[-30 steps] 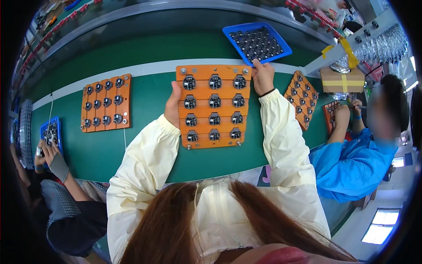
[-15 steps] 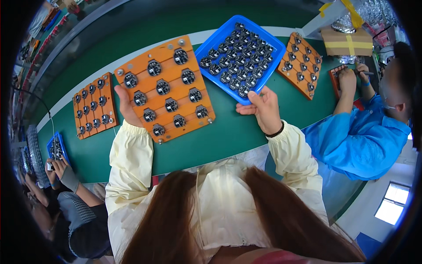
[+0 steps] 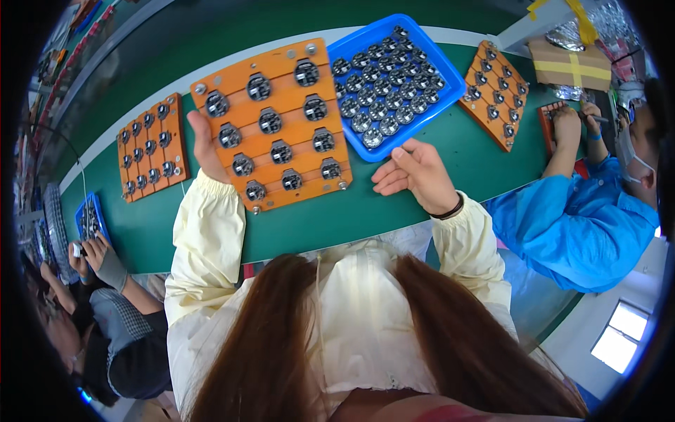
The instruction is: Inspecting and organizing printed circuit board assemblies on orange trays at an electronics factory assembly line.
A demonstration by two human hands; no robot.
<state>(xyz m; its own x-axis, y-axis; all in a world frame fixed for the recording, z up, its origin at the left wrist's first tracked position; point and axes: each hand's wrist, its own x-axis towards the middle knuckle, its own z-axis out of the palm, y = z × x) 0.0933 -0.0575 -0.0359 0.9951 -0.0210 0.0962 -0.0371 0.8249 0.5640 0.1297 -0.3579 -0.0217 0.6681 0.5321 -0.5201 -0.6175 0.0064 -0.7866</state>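
Observation:
My left hand (image 3: 207, 149) grips the left edge of an orange board (image 3: 298, 129), its thumb up along the side and its other fingers hidden underneath. Rows of small round black-and-silver parts (image 3: 270, 120) sit in the board's slots. Partly behind the board's right edge lies a blue plastic tray (image 3: 453, 91), filled with rows of similar round parts (image 3: 382, 86). Just below the tray's near corner is my right hand (image 3: 418, 177), open, fingers stretched out to the left and nothing held in them. Its thumb and index finger are close to the tray's rim.
Similar loaded orange boards lie at left (image 3: 151, 149) and right (image 3: 496, 95) on the green table (image 3: 394, 211). A co-worker in blue (image 3: 562, 218) works at a smaller board on the right. Another person's gloved hand (image 3: 109, 271) is by a small blue tray (image 3: 91, 218) at left.
My right hand has let go of the blue tray's near corner and opened. The tray has turned somewhat. My left hand still holds the orange board, now slightly higher in view.

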